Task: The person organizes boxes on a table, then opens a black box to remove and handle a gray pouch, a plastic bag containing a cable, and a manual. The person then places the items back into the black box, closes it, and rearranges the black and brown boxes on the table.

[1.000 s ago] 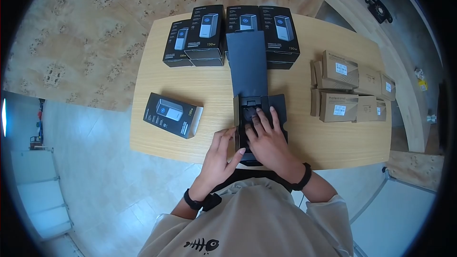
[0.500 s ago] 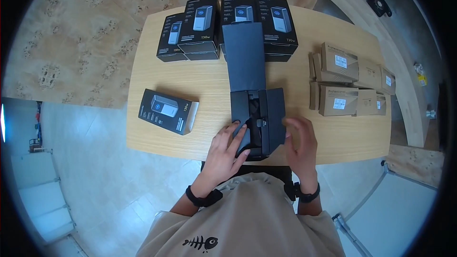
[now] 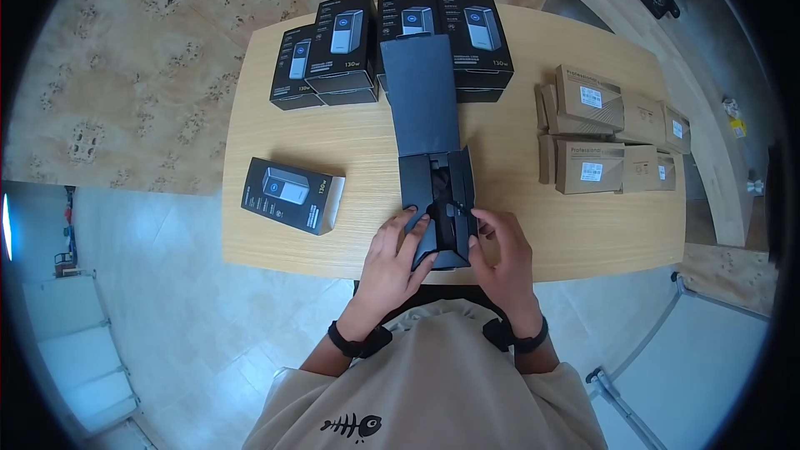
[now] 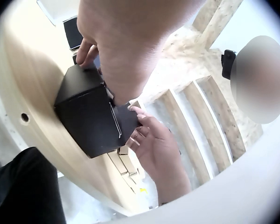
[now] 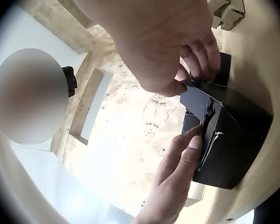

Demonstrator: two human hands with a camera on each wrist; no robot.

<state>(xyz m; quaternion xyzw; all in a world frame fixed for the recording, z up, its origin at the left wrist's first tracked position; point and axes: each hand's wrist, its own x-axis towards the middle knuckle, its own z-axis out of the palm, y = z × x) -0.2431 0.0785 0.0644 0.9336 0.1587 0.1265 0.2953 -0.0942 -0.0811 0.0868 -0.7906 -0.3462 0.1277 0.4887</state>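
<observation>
An open black cardboard box stands at the table's near edge, its long lid folded back away from me. The left side flap is folded inward, and the fingers of my left hand rest along it. On the other side, my right hand pinches the right side flap between thumb and fingers, and that flap leans in over the opening. A dark gap shows between the two flaps; the contents are mostly hidden.
Several black printed boxes stand at the table's back. A black sleeve box with an open end lies to the left. Small brown cartons are stacked on the right. The wooden table has a curved near edge.
My right hand has come out of the box, moved to its right side and taken hold of the right flap. Both side flaps have folded inward. My left hand now lies on the left flap.
</observation>
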